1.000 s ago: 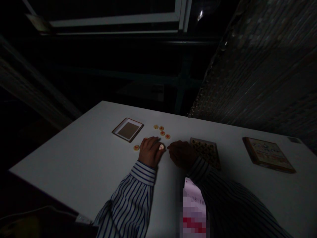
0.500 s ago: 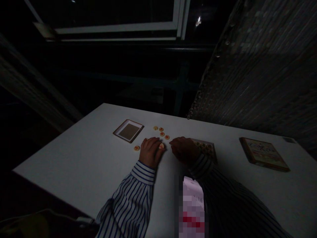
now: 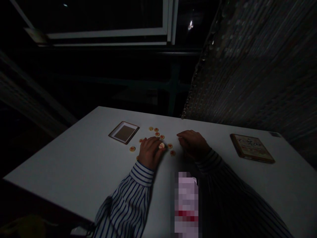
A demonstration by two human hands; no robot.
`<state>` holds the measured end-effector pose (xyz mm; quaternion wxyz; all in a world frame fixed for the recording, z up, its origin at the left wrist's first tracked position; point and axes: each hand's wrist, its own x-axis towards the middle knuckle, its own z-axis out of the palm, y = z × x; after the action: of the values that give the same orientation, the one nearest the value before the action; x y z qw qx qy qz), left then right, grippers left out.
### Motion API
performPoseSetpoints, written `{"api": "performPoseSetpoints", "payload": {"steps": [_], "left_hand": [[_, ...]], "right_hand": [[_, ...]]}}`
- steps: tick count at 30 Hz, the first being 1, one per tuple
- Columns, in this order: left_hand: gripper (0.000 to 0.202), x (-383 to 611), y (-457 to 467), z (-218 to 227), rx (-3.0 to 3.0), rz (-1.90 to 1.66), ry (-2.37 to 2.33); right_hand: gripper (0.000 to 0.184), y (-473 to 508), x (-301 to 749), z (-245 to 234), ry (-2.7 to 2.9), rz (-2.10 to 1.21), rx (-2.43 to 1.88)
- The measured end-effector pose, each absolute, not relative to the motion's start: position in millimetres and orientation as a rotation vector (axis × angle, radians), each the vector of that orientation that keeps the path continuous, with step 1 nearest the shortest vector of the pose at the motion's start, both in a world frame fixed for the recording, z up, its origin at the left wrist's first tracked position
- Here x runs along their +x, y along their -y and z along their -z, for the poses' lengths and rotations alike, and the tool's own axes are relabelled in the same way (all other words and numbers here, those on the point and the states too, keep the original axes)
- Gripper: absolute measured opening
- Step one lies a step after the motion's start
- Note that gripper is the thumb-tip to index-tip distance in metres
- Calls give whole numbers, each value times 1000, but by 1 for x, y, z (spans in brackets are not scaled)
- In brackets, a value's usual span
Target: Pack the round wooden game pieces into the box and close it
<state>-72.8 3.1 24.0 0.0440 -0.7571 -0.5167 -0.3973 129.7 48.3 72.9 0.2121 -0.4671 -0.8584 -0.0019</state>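
Observation:
My left hand (image 3: 150, 152) pinches a round Chinese chess piece (image 3: 161, 145) with a red character between thumb and fingers, just over the white table (image 3: 99, 185). Two more pieces lie right of it, one a red-marked piece (image 3: 172, 153). Others lie beyond the fingertips, among them a chess piece (image 3: 157, 134), and a lone piece (image 3: 132, 149) is at the left. My right hand (image 3: 193, 144) is palm down with curled fingers, right of the pieces. Whatever is under it or in its fingers is hidden in shadow.
An open shallow box lid (image 3: 124, 132) lies at the left back. A flat box with a printed picture (image 3: 252, 147) lies at the right. Close in front is a blurred-out phone-like screen (image 3: 186, 205). A bead curtain (image 3: 237, 76) hangs behind the table's right side.
My right hand has moved right, uncovering two chess pieces and covering the box of pieces that showed beside it. My left hand keeps its piece. The view has shifted slightly.

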Motion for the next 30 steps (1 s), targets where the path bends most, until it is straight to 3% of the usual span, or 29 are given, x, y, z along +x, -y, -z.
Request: {"api": "performPoseSetpoints", "payload": {"steps": [30], "left_hand": [[20, -25, -14, -37, -2452, 1257, 1622]], "right_hand": [[25, -50, 164, -74, 2426, -24, -1392]]}}
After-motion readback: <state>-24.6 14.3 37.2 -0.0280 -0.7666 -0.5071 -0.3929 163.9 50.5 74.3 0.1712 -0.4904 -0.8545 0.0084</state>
